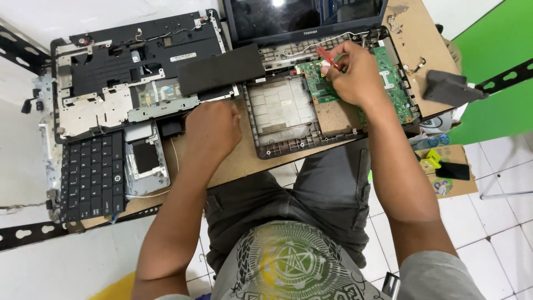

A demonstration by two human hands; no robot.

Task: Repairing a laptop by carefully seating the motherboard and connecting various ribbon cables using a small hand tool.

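Step in hand, as judged: work on the green circuit board (319, 83) seated in the opened laptop base (283, 119), below the dark screen (305, 16). Right hand (352, 75) rests on the board, fingers pinched round a red-handled tool (328, 57) whose tip points at the board's upper left. Left hand (214, 128) lies on the wooden tabletop (244, 161) just left of the base, fingers curled under, holding nothing visible. Detached keyboard (91, 175) and black top cover (139, 61) lie well left of the base. Next move probably calls for a steady tool tip and the base kept from sliding
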